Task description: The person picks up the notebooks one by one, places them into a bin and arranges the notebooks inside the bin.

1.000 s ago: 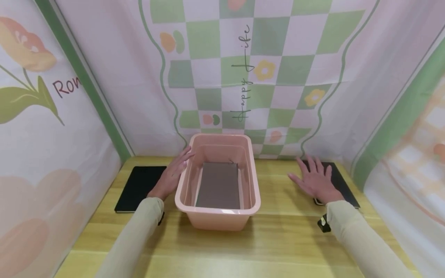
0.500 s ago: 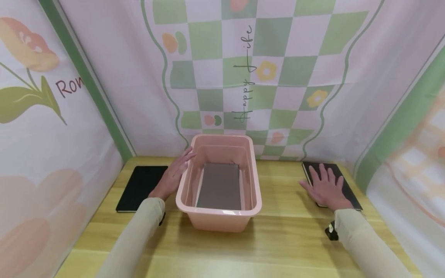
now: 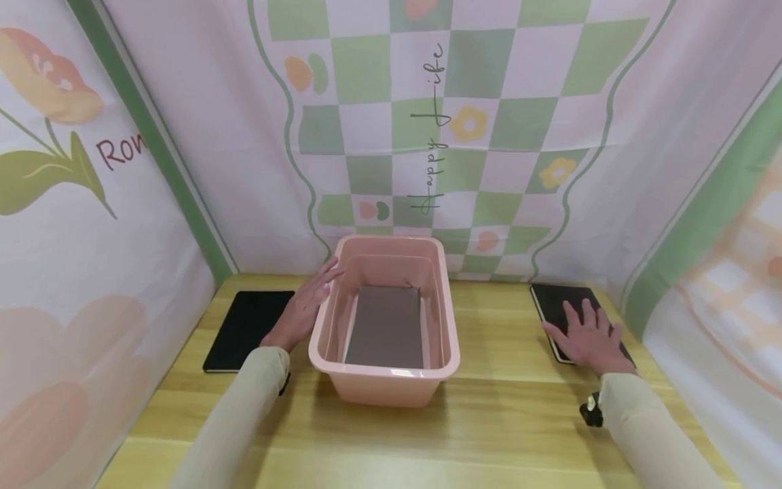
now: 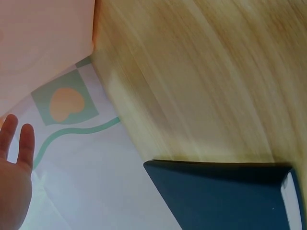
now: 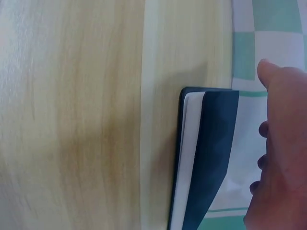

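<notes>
A pink plastic bin stands mid-table in the head view, with a flat grey-brown rectangular item lying on its floor. My left hand is at the bin's left rim, fingers extended; whether it touches the rim is unclear. Left of it lies a black notebook, whose page edges show in the left wrist view. Over a second black notebook on the right, my right hand spreads its fingers. In the right wrist view this hand appears apart from the notebook.
The wooden table meets a printed cloth backdrop behind the bin. Further cloth panels rise along the left and right edges. A dark band with a small device sits at my right wrist.
My right hand has moved rightward and slightly nearer to me, from the notebook's left edge to over its middle. The left hand and the bin have stayed in place.
</notes>
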The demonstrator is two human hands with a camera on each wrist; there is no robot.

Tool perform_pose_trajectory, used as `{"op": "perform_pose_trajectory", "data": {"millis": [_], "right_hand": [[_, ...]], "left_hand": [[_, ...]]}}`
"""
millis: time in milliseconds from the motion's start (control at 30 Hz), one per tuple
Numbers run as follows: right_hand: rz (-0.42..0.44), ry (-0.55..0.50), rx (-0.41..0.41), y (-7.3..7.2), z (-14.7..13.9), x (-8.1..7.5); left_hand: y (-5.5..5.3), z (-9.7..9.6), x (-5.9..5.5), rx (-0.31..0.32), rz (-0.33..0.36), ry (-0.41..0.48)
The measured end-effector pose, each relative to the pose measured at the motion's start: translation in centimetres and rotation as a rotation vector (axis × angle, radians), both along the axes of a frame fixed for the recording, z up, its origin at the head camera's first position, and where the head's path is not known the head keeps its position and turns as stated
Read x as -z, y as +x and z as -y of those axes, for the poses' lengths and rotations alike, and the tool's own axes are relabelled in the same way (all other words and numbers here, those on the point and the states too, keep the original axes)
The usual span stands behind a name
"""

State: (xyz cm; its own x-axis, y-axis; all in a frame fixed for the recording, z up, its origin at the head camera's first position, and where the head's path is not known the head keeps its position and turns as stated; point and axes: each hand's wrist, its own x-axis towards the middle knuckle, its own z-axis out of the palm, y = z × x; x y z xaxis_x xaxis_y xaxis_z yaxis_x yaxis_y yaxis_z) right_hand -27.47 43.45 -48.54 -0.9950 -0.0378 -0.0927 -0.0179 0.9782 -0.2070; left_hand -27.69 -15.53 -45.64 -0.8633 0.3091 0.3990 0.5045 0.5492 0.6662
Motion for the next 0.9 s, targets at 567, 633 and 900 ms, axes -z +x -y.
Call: {"op": "perform_pose_trajectory", "data": {"millis": [567, 633, 900], "right_hand": [[0.075, -0.068, 0.042, 0.2, -1.7, 0.4], [0.081, -0.068, 0.044, 0.2, -1.9, 0.4], [0.132, -0.077, 0.07, 0.2, -2.5, 0.4]], "left_hand": [[-0.2, 0.2, 0.3, -0.005, -0.023, -0.015], [-0.2, 0.2, 0.3, -0.007, -0.028, -0.019], [-0.4, 0.3, 0.4, -0.001, -0.04, -0.023]]}}
